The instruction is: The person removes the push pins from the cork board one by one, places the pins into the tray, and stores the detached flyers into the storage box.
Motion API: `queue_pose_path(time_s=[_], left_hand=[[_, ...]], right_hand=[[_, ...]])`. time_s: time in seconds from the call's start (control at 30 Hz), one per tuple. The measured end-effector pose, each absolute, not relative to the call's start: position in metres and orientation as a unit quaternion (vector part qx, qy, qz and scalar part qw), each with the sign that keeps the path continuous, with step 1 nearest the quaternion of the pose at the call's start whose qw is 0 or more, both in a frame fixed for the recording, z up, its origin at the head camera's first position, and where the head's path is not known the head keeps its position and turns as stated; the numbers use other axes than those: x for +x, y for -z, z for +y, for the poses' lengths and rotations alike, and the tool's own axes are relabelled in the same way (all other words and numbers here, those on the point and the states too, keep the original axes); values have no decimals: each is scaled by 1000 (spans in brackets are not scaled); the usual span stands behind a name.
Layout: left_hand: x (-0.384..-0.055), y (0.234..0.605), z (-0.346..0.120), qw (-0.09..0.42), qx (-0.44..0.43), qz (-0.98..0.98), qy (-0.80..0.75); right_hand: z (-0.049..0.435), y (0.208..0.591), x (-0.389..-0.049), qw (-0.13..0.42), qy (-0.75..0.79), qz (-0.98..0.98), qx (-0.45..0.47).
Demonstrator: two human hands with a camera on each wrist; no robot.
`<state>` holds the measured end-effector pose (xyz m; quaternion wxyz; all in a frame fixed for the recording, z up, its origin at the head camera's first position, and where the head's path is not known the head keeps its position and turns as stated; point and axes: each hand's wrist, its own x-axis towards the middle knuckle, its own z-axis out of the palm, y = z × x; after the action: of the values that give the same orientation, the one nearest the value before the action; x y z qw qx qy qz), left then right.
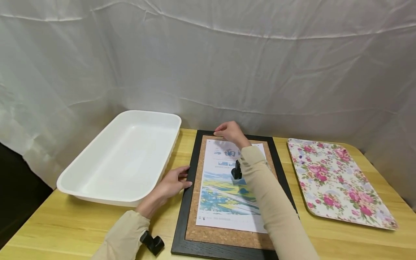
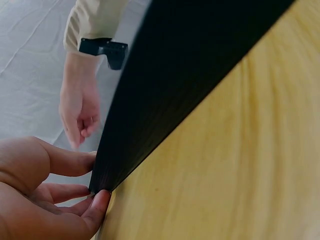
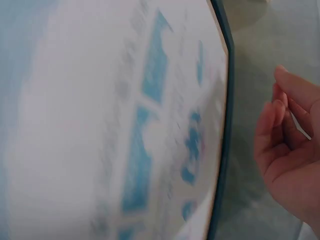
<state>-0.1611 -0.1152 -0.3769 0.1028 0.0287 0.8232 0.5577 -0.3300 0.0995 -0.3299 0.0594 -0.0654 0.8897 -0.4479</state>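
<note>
A sheet of paper (image 1: 224, 187) with a printed landscape and lettering lies on the cork face (image 1: 221, 236) of a board with a black frame (image 1: 186, 209). My left hand (image 1: 170, 182) touches the frame's left side with its fingertips and thumb. In the left wrist view, the left hand (image 2: 45, 185) meets the edge of the dark frame side (image 2: 145, 100). My right hand (image 1: 232, 133) is over the frame's far border. The right hand (image 3: 290, 145) has loosely bent fingers in the right wrist view, and I see nothing between them.
To the left stands a deep white plastic tray (image 1: 177, 126). A flowered tray (image 1: 338, 184) lies to the right. The wooden table (image 1: 48, 231) is backed by a pale grey cloth (image 1: 227, 65). Black wrist mounts sit on the left sleeve (image 1: 125, 231) and right sleeve (image 1: 269, 191).
</note>
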Motion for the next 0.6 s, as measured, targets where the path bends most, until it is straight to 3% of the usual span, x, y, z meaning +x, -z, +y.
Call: queue_pose_path(time_s=[0.6], left_hand=[[-160,380,-123,100,28,824,-557]], right_hand=[[152,317,-325,-3,432,896,-101]])
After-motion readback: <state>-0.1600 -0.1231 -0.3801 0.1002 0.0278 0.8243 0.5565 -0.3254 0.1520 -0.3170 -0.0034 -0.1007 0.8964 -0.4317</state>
